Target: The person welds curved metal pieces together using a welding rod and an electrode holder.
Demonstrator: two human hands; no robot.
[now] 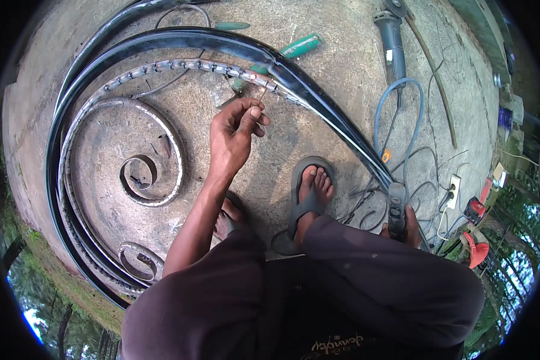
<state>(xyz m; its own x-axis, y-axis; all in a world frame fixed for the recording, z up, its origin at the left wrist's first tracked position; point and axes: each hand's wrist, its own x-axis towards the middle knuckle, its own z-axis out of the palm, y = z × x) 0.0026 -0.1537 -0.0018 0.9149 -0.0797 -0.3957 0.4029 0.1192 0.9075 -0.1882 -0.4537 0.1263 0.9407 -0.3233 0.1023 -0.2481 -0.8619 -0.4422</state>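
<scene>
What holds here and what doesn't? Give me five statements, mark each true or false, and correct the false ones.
1. The left hand pinches a thin rod. True.
2. The right hand hangs free. False: the right hand grips a dark, elongated object.
3. The angle grinder lies left of the left hand. False: the angle grinder lies to its right.
4. A white power strip lies at the right. True.
5. The metal spiral lies at the far right. False: the metal spiral lies at the left.
</scene>
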